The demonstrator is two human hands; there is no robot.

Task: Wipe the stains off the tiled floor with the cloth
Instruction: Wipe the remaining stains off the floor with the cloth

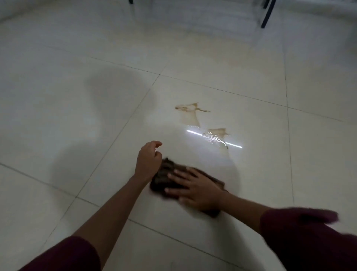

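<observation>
A dark brown cloth [166, 174] lies flat on the pale tiled floor [77, 116]. My right hand [197, 187] presses on it with fingers spread, palm down. Beside the cloth's left edge hovers my left hand [148, 160], fingers loosely curled with nothing in them; whether it touches the cloth I cannot tell. Beyond the cloth, two brown stains mark the tile: a larger one [190, 114] farther off and a wet, glistening one [217, 135] nearer, crossed by a bright reflected light strip. A faint yellowish smear [222, 60] spreads farther back.
Black furniture legs [267, 14] stand at the far right, and another dark leg [131, 2] shows at the top edge. Dark grout lines divide the large tiles. My shadow falls on the floor to the left.
</observation>
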